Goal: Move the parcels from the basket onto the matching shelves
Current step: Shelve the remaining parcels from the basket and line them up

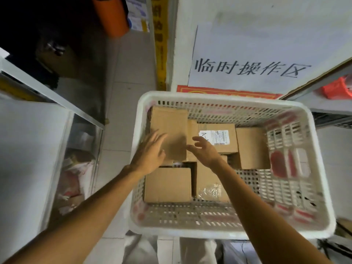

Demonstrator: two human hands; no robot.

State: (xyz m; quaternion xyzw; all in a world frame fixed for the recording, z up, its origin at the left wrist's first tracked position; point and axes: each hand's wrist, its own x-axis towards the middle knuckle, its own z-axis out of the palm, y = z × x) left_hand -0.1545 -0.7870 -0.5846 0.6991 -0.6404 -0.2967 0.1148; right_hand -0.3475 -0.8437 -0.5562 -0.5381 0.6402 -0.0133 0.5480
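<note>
A white slotted basket point(224, 98) holds several brown cardboard parcels. The tallest parcel point(169, 128) stands at the basket's back left. Behind it to the right lies a parcel with a white label point(221, 138) reading "A-". Another plain parcel point(251, 147) sits right of that, and two more point(167, 184) fill the near left. My left hand point(150, 155) hovers with spread fingers at the tall parcel's left side. My right hand point(203, 151) hangs with loosely bent fingers by its right side, over the labelled parcel. Neither hand grips anything.
A metal shelf point(51, 94) with bagged goods runs along the left. Another shelf edge point(316, 80) holding a red item stands at the right. A white paper sign point(251, 69) hangs on the wall behind the basket. Tiled floor point(125, 77) lies between.
</note>
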